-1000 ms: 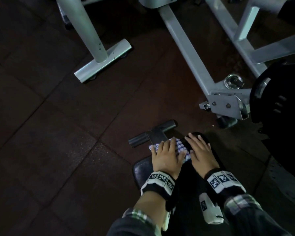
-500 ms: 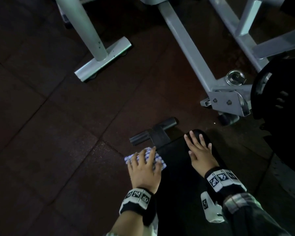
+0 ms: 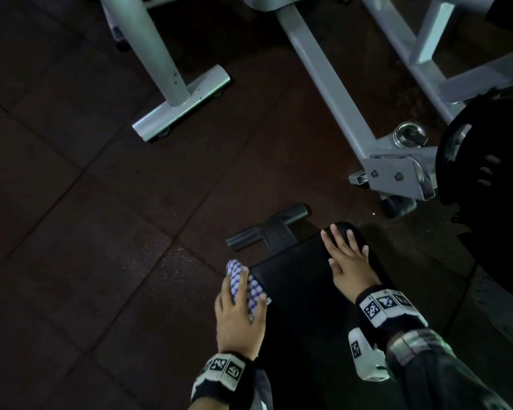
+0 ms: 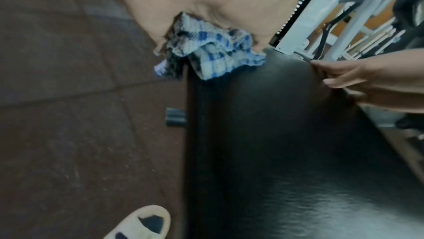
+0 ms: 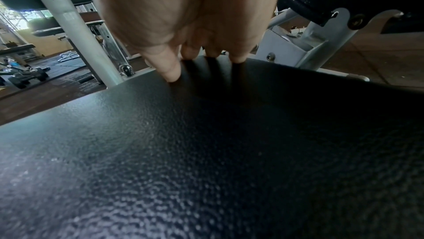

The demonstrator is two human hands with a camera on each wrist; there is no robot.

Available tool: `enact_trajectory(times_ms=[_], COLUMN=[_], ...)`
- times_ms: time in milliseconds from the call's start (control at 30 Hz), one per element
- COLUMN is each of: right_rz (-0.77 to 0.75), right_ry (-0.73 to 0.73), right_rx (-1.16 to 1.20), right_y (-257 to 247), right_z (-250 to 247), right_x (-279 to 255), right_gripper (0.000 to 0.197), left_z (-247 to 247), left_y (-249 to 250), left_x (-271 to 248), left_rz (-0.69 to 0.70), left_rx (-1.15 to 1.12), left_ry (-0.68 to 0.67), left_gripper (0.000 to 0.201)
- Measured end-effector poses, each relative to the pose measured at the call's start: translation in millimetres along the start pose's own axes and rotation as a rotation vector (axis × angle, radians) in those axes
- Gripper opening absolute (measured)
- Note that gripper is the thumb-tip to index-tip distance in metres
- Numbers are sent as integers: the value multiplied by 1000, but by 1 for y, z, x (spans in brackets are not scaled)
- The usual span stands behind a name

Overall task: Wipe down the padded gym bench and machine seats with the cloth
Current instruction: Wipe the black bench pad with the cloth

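Note:
The black padded bench (image 3: 299, 279) runs away from me in the head view. A blue-and-white checked cloth (image 3: 237, 270) sits bunched at the bench's left edge, partly hanging over the side. My left hand (image 3: 243, 294) covers it, and in the left wrist view thumb and fingers close round the cloth (image 4: 213, 56) against the pad (image 4: 275, 134). My right hand (image 3: 345, 250) lies flat near the pad's far right corner, fingers spread. The right wrist view shows those fingertips (image 5: 169, 68) touching the textured pad (image 5: 206, 152).
A black T-shaped foot bar (image 3: 267, 232) sticks out beyond the bench's far end. Grey machine frames (image 3: 329, 81) and a post foot (image 3: 181, 105) stand on the dark rubber floor. A black weight plate (image 3: 486, 161) is at right. My shoe (image 4: 140, 224) is left of the bench.
My left hand has slid the cloth from the pad's far end, beside the right hand, leftward and back toward me to the left edge. The right hand has stayed in place.

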State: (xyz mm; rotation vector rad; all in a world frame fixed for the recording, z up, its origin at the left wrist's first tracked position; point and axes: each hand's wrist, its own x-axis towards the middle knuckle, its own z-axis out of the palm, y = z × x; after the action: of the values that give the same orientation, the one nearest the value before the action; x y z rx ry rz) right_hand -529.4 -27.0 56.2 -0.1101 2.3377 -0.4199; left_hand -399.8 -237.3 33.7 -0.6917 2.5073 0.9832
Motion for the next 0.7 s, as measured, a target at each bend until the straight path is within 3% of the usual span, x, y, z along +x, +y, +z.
enact_trajectory(times_ms=[167,267,333,467,533,700], right_rz=[-5,-11,-18,-43,-58,-64], right_ry=[11,32,50,61,68,60], right_rx=[-11,-9,-5,32,29,-11], right_y=[1,1,2,7,11,21], right_z=[1,3,6,16,25,44], right_x=[0,-1,-3,-16,-26,-49], right_gripper=[65,65,64,65,66,66], left_z=[13,6,6,20,39,80], left_y=[17,18,14,1,-5,-3], left_x=[36,60,57,15,-16,-86], left_rz=[-26,-54,-3,-50,-94,-213], left_rx=[-34,2,-15,-266,-477,-614], left_ry=[91,-24,3,169,241,167], left_gripper=[80,63,62,83,82,87])
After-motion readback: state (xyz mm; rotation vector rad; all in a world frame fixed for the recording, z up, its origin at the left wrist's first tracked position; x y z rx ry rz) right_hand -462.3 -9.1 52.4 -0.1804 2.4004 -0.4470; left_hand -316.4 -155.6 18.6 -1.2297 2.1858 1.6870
